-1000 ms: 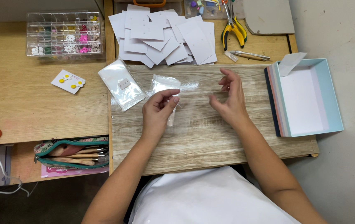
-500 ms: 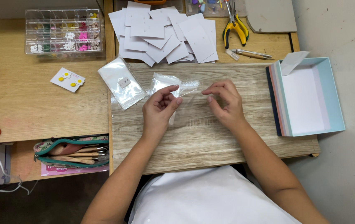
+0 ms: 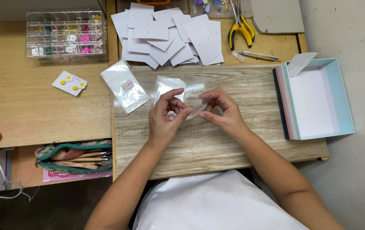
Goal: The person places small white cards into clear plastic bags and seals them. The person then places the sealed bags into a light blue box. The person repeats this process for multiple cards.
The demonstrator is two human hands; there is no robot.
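**Mia:** What could have gone wrong there?

**Ben:** I think the little clear bag [image 3: 196, 110] could have slipped. It was thin and shiny, and only fingertips held it. A loose pinch might have let it drop onto the wooden board [image 3: 216, 136].

**Mia:** Anything else?

**Ben:** It could have crumpled if the pinch was too hard. It could also have got mixed up with the other clear bags [image 3: 170, 87] lying just behind the hands.

**Mia:** Where was the bag, next to the fingers?

**Ben:** It was between the two hands, a bit above the board. The left hand [image 3: 165, 117] pinched one end with thumb and pointer finger pressed together. The right hand [image 3: 223, 111] pinched the other end the same way. The other fingers were curled in.

**Mia:** Was something inside it?

**Ben:** I could not tell. It was too see-through and small.

**Mia:** What was around?

**Ben:** A pile of white cards [image 3: 169, 36] lay at the back. An open blue box [image 3: 314, 100] sat to the right. A bigger clear bag [image 3: 125, 85] lay to the left.
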